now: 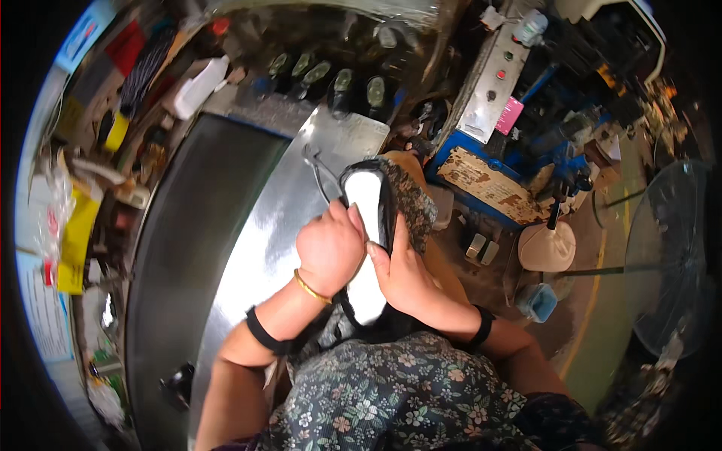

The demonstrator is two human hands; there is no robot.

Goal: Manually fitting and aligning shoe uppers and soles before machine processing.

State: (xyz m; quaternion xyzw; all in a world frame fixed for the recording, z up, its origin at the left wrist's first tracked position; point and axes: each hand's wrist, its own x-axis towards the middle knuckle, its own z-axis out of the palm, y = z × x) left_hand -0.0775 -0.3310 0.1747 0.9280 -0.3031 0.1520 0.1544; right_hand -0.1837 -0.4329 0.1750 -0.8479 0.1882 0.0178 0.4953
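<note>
A: Where does the shoe [365, 192] sit?

B: Over the lap, between the left grip [331, 248] and the right grip [406, 278], white face up.

A: How is it held?

B: The right grip is closed on its right edge, thumb over the white face. The left grip is curled narrow against the opposite edge; I can't tell what lies inside that curl.

A: Why both sides?

B: Probably to steady it against rolling, with the white face within thumb's reach.

A: And the forked metal tool [323, 171]?

B: Just beyond the left grip, over the metal tabletop [252, 244], perhaps to be handy.

A: Which way does the shoe point?

B: Its long axis runs almost straight away from the body, past both grips; which end is the toe, I can't tell.
</note>
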